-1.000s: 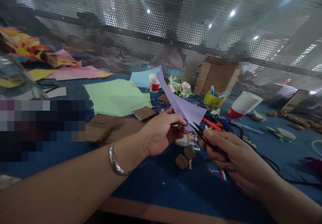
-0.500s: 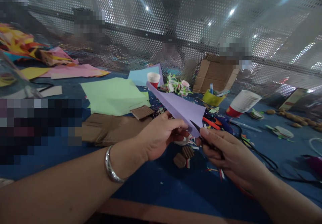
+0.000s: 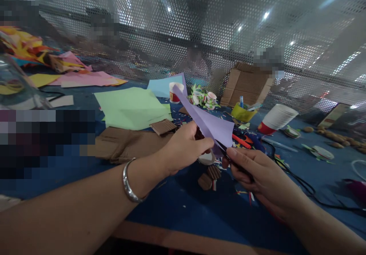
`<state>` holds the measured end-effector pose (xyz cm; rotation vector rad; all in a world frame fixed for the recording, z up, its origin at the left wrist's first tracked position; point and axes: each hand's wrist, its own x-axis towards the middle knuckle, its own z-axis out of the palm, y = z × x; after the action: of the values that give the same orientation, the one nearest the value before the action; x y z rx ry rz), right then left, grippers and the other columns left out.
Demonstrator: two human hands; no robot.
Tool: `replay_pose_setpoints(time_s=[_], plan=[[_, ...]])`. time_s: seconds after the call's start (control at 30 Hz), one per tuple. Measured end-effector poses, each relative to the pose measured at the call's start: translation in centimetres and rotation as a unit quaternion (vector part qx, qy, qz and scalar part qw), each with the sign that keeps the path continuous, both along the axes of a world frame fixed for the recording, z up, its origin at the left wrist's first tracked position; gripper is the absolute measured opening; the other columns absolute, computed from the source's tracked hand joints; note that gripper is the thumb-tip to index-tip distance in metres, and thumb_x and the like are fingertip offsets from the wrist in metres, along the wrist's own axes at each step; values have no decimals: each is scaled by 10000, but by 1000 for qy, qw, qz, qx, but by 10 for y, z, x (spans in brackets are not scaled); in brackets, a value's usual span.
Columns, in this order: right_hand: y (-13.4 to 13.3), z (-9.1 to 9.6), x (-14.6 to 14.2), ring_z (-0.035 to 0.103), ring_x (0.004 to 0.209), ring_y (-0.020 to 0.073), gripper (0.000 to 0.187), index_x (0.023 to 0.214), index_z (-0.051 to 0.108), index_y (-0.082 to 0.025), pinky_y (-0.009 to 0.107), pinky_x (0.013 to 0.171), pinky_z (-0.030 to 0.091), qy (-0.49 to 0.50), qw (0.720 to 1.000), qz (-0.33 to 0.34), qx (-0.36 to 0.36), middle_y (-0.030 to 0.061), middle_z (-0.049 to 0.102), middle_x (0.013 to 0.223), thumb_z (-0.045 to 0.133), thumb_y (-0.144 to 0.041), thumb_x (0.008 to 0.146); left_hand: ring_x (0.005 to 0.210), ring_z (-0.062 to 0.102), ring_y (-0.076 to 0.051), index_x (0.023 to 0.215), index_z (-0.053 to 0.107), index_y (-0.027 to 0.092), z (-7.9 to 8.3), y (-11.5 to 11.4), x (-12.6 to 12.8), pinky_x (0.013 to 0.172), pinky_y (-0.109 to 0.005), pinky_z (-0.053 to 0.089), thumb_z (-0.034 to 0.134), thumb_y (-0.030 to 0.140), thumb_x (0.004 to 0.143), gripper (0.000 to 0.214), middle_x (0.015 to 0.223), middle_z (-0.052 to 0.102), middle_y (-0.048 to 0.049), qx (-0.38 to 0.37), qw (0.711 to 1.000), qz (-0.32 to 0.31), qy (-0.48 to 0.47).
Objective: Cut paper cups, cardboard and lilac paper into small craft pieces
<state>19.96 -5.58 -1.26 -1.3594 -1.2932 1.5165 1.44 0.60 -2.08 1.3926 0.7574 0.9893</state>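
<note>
My left hand (image 3: 185,146), with a silver bangle at the wrist, pinches a folded sheet of purple paper (image 3: 215,127) above the table. A pair of dark scissors (image 3: 221,147) is gripped in my right hand (image 3: 251,167); its blades lie at the paper's lower edge, close to my left thumb. Most of the handles are hidden by my fingers. Just beneath the paper are a white round piece (image 3: 207,158) and small brown cardboard pieces (image 3: 206,181) on the blue table.
Green paper (image 3: 128,110) and flat cardboard (image 3: 134,144) lie to the left. Behind stand a paper cup (image 3: 175,94), a yellow holder (image 3: 243,112) and stacked paper cups (image 3: 277,118). A black cord (image 3: 297,178) runs along the right. Paper scraps litter the middle.
The scissor blades have moved from pointing up across the purple paper to lying at its lower edge, closer together. The paper's left fold has tilted more upright in my left hand.
</note>
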Motion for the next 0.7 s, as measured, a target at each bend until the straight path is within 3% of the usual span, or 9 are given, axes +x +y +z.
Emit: replay_pose_setpoints(time_s=[0.13,0.23,0.33,0.53,0.7], plan=[[-2,1,-2,188,437,41,490,653,518,-173,219,404,98,-33,999,-15,26,-77,353,497,631,-579,903,821,653,-151,978,635,163,1,-2,1,699,-245,516,620,126,802,180,929,719,-41,-8,1000,-8,-3],[-2,2,-3,206,440,45,519,620,480,-178,226,411,113,-50,998,-19,38,-73,355,487,633,-591,896,751,655,-146,986,622,158,4,-5,1,643,-246,523,615,104,795,198,906,710,-40,-44,999,-12,-5],[-1,3,-1,221,435,42,518,636,515,-171,223,408,119,-58,998,-11,37,-73,362,484,630,-607,891,695,648,-130,958,626,152,8,-7,2,621,-242,522,615,91,800,169,849,704,-31,-86,995,-32,-24],[3,1,6,201,409,31,546,726,643,-135,215,395,108,-75,997,2,8,-87,337,468,612,-660,874,661,668,-117,848,668,130,7,-8,4,675,-258,546,658,76,781,87,747,701,-24,-248,962,-68,-88],[6,1,6,195,400,20,554,699,639,-129,204,389,90,-50,999,-4,-11,-84,345,477,643,-663,847,674,670,-109,849,694,131,7,-9,5,689,-256,532,669,69,785,92,785,715,-22,-247,961,-67,-105]])
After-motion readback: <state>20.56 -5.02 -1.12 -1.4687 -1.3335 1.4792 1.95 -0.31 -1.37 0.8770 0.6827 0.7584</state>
